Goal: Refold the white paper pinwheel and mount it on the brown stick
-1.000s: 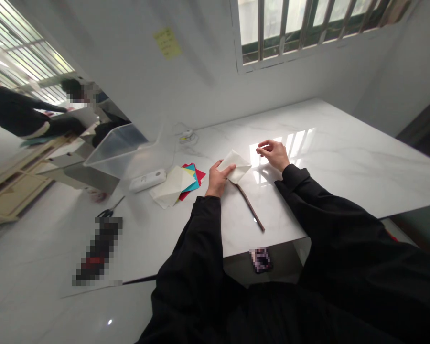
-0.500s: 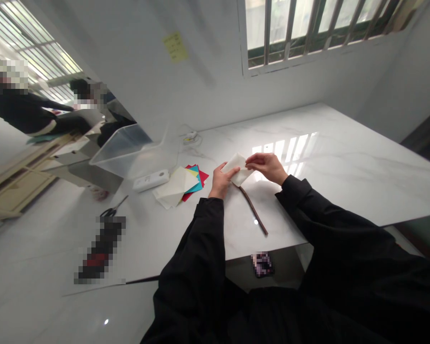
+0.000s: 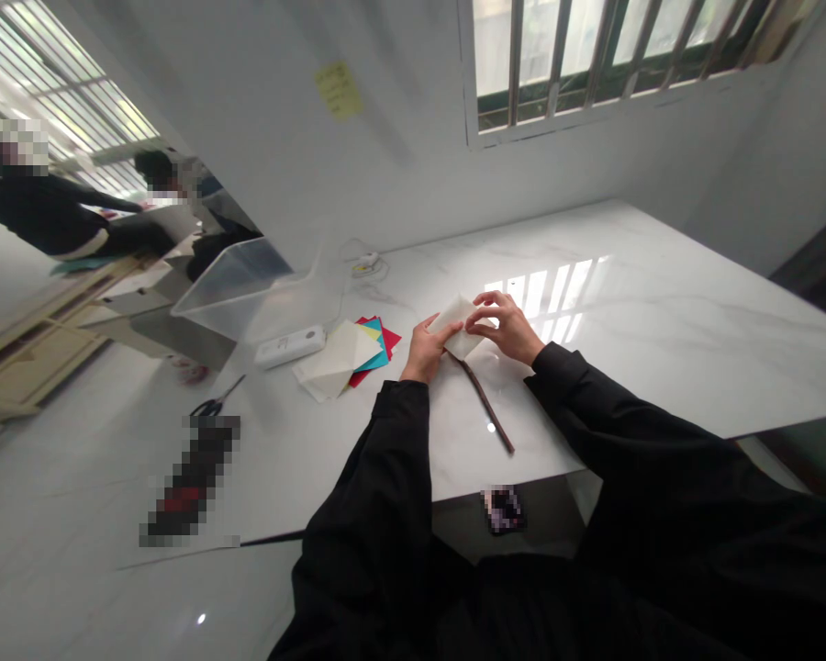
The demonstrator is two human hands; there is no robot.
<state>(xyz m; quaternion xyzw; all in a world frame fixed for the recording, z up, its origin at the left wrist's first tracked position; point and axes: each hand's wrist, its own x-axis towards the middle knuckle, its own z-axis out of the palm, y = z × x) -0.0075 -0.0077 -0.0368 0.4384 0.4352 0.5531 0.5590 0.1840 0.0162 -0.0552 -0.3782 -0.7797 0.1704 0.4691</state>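
A cream-white sheet of paper (image 3: 463,345) is held up between my hands over the table. My left hand (image 3: 425,351) grips its left side, thumb on top. My right hand (image 3: 507,327) is at the paper's right side with bent fingers, thumb and fingertips pinching it near the middle. Below the paper a thin brown stick (image 3: 487,404) lies slanting toward the table's front edge. To the left of my left hand is a loose pile of coloured paper sheets (image 3: 337,358), cream on top with blue, red and yellow corners showing.
Left of the pile lie a white power strip-like box (image 3: 290,347) and scissors (image 3: 217,401). A clear plastic bin (image 3: 248,294) stands behind them. A blurred dark object (image 3: 191,482) lies front left. Two people (image 3: 55,207) are at the far left. The wall carries a yellow note (image 3: 339,90).
My right hand has shifted slightly left across the paper, its fingers now more spread and arched. My left hand and the stick stay in place.
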